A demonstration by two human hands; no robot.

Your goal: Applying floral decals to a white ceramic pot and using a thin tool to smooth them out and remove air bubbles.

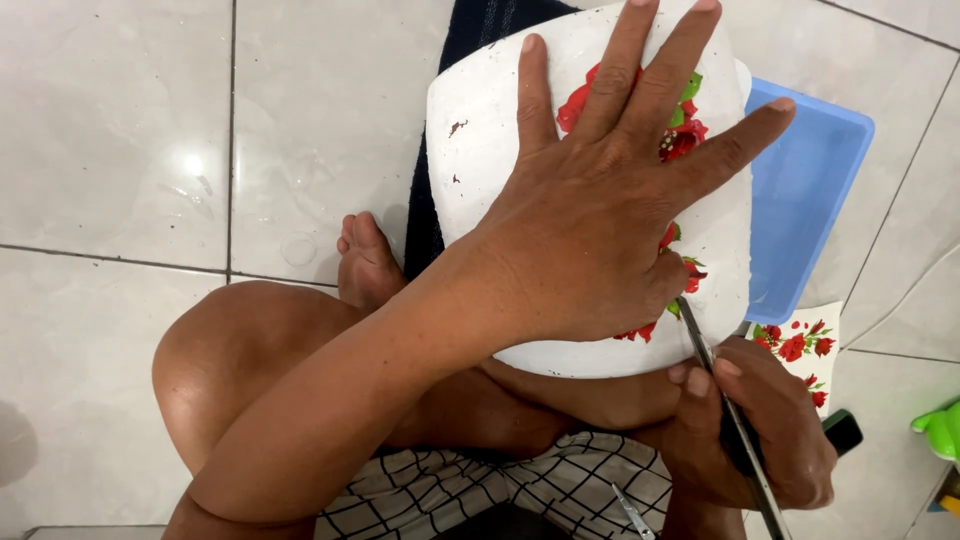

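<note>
Head view: nearest the camera, the right hand (pixel 770 430) is closed in a grip around a thin metal blade (pixel 712 365) with a dark handle, its tip meeting the near edge of a white slab (pixel 480 150) printed with red flowers. Just above that grip, the left hand (pixel 610 200) lies flat and open on the slab, pressing it against the knee and holding nothing. Beyond the slab sits a blue tray (pixel 810 180); beside the grip lies a flowered offcut (pixel 805 345) on the tiled floor (pixel 110 130). Step judged: trimming the slab's edge; continuing calls for steady downward pressure.
</note>
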